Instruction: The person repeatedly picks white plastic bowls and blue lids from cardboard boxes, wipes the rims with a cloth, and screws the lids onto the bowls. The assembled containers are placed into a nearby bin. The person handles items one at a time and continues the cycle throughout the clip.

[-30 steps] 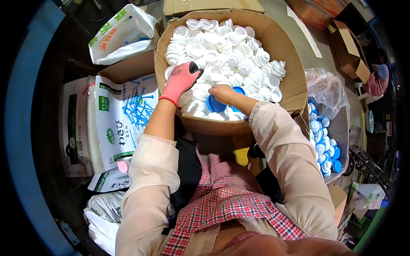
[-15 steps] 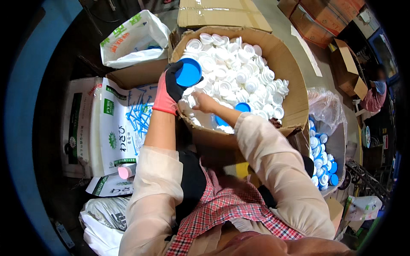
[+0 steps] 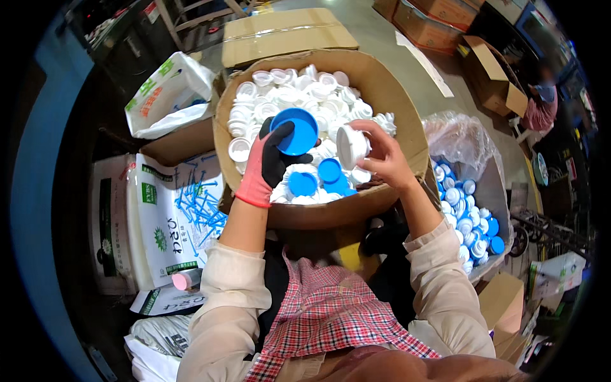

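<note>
My left hand [image 3: 268, 160], in a pink glove with black palm and fingers, grips a round blue cap [image 3: 296, 131], its hollow side facing up. Bare and to the right of it, my right hand [image 3: 386, 155] pinches a white cap [image 3: 351, 147] by its edge. The two caps are a short way apart. Both hands are over a cardboard box [image 3: 400, 102] heaped with loose white caps [image 3: 323, 95]. A few blue caps [image 3: 301, 183] lie among the white ones at the near side of the box.
At the left, thin blue plastic pieces [image 3: 200, 204] lie on a printed white sack [image 3: 159, 223]. Behind them stands an open white bag [image 3: 172, 95]. A plastic-lined bin of blue-and-white caps [image 3: 470, 216] is at the right. Farther off, a person [image 3: 541, 105] sits near cartons [image 3: 493, 76].
My right hand has come up out of the heap with a white cap and moved right. The left hand still holds the blue cap, now farther right over the box. The view has shifted.
</note>
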`<state>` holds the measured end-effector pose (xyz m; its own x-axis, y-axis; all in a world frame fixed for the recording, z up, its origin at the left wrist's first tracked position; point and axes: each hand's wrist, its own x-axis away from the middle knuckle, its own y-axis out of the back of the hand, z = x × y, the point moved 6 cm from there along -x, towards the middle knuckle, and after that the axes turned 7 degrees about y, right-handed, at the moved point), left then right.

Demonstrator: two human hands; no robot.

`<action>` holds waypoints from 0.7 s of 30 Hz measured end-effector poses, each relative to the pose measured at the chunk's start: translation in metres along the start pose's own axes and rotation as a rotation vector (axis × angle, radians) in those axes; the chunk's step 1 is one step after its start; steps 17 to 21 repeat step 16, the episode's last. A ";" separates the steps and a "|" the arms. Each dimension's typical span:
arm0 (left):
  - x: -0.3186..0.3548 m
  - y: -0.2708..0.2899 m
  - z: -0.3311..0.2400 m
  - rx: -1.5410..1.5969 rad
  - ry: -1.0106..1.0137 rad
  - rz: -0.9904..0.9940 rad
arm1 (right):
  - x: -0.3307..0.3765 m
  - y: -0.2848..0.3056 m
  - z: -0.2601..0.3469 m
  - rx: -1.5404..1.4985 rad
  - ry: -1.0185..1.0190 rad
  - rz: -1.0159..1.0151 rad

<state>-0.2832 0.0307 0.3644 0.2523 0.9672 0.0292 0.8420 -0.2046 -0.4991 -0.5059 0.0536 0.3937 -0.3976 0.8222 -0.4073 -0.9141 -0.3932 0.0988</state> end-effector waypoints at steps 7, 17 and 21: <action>0.000 -0.047 0.032 -0.228 0.232 -0.015 | 0.033 -0.012 0.046 0.975 0.316 0.415; -0.028 -0.057 0.081 0.059 0.241 0.170 | 0.052 0.004 0.052 0.859 0.260 0.464; -0.028 -0.057 0.081 0.059 0.241 0.170 | 0.052 0.004 0.052 0.859 0.260 0.464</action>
